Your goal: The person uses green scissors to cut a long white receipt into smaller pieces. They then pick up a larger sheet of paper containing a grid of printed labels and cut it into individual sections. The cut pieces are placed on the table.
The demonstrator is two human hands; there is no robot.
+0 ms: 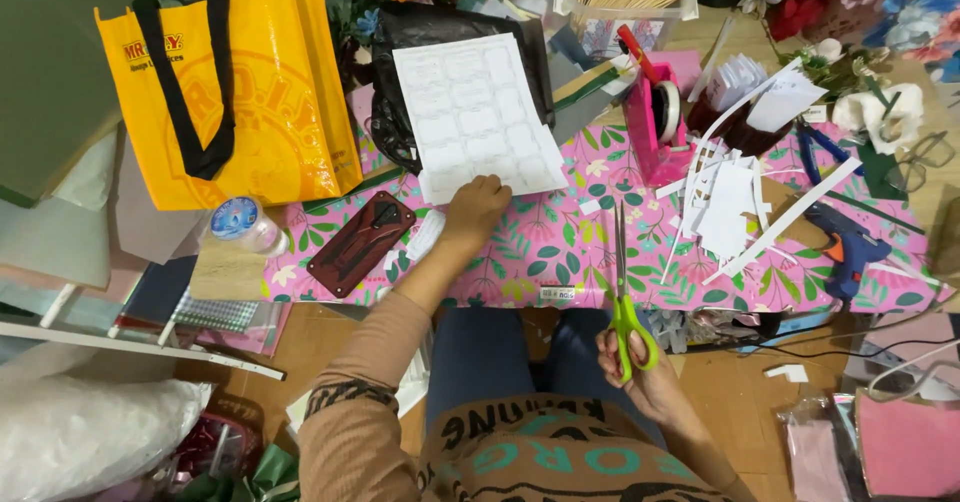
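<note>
My left hand [475, 207] rests on the bottom edge of a white printed sheet [478, 114], fingers curled over its lower margin. The sheet lies partly on a black bag [400, 122] and partly on pink floral wrapping paper [560, 252]. My right hand [640, 367] holds green-handled scissors [625, 292] by the handles, near my lap. Their blades point away from me over the pink paper and look nearly closed.
A yellow tote bag [235, 92] stands at left, with a tape roll [238, 220] and a dark red phone case [360, 244] beside it. A pink tape dispenser [655, 122], white paper scraps [730, 207] and a blue glue gun [850, 252] lie at right. Artificial flowers [880, 2] line the back.
</note>
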